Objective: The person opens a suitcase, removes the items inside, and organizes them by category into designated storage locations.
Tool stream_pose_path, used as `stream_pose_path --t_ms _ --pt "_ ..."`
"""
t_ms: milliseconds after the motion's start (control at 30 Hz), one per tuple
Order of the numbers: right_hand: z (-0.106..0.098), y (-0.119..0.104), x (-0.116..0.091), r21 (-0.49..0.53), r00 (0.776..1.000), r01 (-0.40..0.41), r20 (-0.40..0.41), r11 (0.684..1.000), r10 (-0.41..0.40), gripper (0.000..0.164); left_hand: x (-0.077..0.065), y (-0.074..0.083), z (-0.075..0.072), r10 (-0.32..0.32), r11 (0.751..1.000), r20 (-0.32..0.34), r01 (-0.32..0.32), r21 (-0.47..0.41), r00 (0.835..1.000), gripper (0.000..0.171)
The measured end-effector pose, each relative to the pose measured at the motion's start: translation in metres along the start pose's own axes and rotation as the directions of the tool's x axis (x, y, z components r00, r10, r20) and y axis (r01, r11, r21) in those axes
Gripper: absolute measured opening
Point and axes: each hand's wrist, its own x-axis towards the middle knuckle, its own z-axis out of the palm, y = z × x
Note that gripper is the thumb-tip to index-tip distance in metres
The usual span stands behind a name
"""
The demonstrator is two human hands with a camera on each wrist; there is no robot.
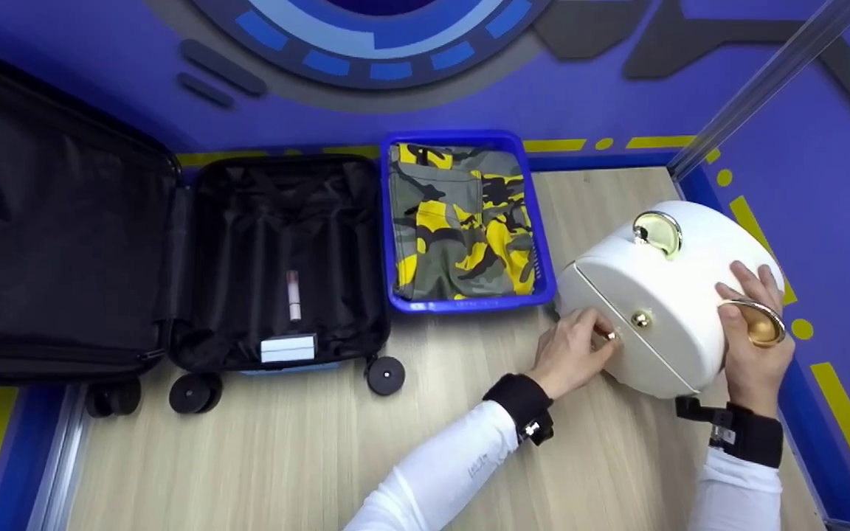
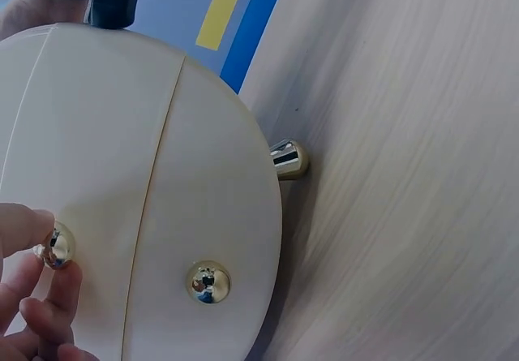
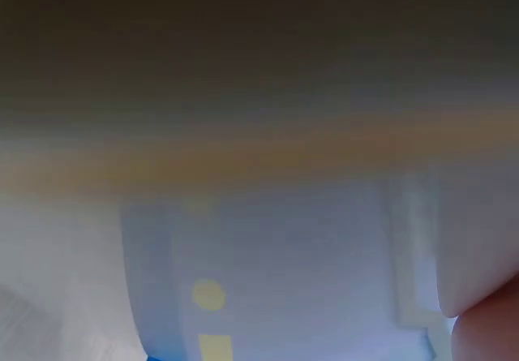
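Observation:
A white rounded case (image 1: 698, 273) with gold fittings lies tilted at the right of the surface. My left hand (image 1: 576, 350) pinches one small gold knob (image 2: 58, 246) on its round front between thumb and fingers. Across a thin seam sits a second gold knob (image 1: 640, 319), untouched. My right hand (image 1: 757, 354) rests on the case's right side, fingers spread against it around a curved gold fitting (image 1: 764, 324). Another gold fitting (image 1: 659, 232) stands on the upper side. The right wrist view is mostly blocked by a blurred dark shape, with a bit of finger (image 3: 491, 328) showing.
An open black suitcase (image 1: 285, 221) lies at left, with a lipstick-like tube (image 1: 293, 295) inside and a small white box (image 1: 288, 349) at its near edge. A blue basket (image 1: 469, 304) holds folded camouflage cloth (image 1: 462, 221). Printed blue walls (image 1: 838, 221) border the surface.

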Motion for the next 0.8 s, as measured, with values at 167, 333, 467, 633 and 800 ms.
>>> stream_pose_path --t_ms 167,333,467,633,800 --pt "-0.006 -0.005 -0.003 0.000 0.999 -0.018 0.036 1.000 0.018 0.035 -0.010 0.001 0.001 0.006 1.000 -0.008 -0.006 -0.031 1.000 0.018" --pt "-0.013 -0.022 -0.003 -0.074 0.967 -0.183 0.167 0.980 0.193 0.031 -0.019 -0.004 -0.005 0.011 0.999 0.004 -0.011 -0.031 1.000 0.019" --pt "-0.014 -0.036 -0.003 -0.107 0.938 -0.235 0.235 0.966 0.255 0.033 -0.030 -0.007 -0.009 0.025 0.998 0.016 -0.024 -0.055 1.000 0.019" --pt "-0.015 -0.036 -0.006 -0.066 0.951 -0.217 0.210 0.974 0.226 0.031 -0.047 -0.012 -0.017 0.063 0.996 0.016 -0.062 -0.059 0.998 0.022" --pt "-0.017 -0.028 -0.007 -0.049 0.971 -0.176 0.155 0.983 0.182 0.031 -0.067 -0.021 -0.028 0.102 0.992 0.000 -0.102 -0.068 0.995 0.024"
